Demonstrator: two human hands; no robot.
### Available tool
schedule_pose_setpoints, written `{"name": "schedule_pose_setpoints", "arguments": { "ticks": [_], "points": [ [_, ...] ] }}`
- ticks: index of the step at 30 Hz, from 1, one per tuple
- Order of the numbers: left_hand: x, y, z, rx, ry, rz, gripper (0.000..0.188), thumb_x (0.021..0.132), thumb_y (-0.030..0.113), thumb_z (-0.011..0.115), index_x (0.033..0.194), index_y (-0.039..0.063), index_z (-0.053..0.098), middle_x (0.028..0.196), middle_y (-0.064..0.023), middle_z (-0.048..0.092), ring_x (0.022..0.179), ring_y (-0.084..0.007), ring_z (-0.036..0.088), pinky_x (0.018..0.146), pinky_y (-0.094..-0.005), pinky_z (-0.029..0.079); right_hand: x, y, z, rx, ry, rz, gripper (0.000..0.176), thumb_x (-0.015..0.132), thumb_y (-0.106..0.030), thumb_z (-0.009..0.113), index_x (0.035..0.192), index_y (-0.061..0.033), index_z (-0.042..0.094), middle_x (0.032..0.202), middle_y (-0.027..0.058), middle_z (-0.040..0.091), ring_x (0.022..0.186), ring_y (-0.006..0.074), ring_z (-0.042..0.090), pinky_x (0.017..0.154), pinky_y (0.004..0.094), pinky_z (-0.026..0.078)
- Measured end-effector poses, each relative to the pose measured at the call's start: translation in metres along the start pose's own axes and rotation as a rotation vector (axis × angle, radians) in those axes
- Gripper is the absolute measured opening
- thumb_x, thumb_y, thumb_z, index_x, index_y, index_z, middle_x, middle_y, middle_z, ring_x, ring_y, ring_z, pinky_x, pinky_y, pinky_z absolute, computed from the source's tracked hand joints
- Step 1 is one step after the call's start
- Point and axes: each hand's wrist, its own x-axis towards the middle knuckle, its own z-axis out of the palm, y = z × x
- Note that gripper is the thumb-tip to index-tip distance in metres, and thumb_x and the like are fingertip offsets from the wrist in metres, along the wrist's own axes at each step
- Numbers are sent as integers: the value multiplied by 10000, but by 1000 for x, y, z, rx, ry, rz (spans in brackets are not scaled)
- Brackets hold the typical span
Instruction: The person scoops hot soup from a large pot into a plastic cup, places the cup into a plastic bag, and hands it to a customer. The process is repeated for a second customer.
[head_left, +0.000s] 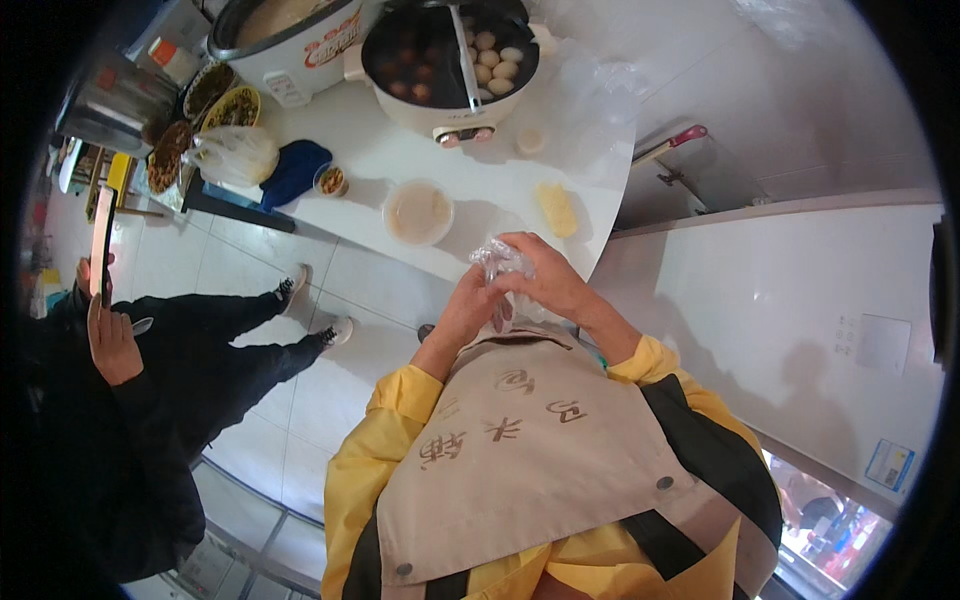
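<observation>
Both my hands meet at the table's near edge, just above the beige apron. My left hand (470, 304) and my right hand (551, 277) grip a crumpled clear plastic bag (501, 259) between them. Beyond the bag, to the left, a round tub of pale liquid (418, 213) rests on the white table (367, 157). A yellow oblong food piece (556, 210) lies to the right of the tub. Farther back is a small cup (529, 140). Whether anything is inside the bag cannot be told.
A divided electric pot (450, 112) with eggs and a large cooker (300, 56) stand at the back. Bowls of food (234, 109), a filled plastic bag (238, 154) and a blue cloth (300, 171) are at left. A person in dark clothes (172, 360) holds a phone. A white appliance (765, 300) stands right.
</observation>
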Motion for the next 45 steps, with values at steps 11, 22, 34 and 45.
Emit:
{"name": "schedule_pose_setpoints", "arguments": {
  "ticks": [11,22,34,45],
  "points": [
    [46,89,60,-242,-67,158,580,965,254,662,1435,-16,455,1201,-115,621,1093,-198,597,907,-349,521,38,21,-119,-211,198,-215,393,787,-5,695,1177,-29,651,956,180,668,933,345,668,831,378,523],
    [37,54,41,-146,264,62,444,977,182,644,1374,14,535,1088,-92,677,920,-170,655,782,-311,561,297,26,-318,-780,702,-238,279,818,-60,636,1094,-47,669,1100,172,662,1044,385,631,859,449,522],
    [37,42,35,-169,360,-16,406,976,151,636,1345,2,558,1092,-116,677,910,-186,667,756,-314,576,275,17,-298,-654,580,-323,458,788,-116,681,1238,-179,630,1219,112,564,1064,345,622,919,443,531],
    [40,41,37,-42,275,-6,416,978,162,636,1354,3,554,1095,-115,676,921,-183,665,761,-311,576,289,21,-306,-396,691,-555,108,799,-118,707,905,-103,725,989,69,661,990,252,640,844,380,535]
  ]
}}
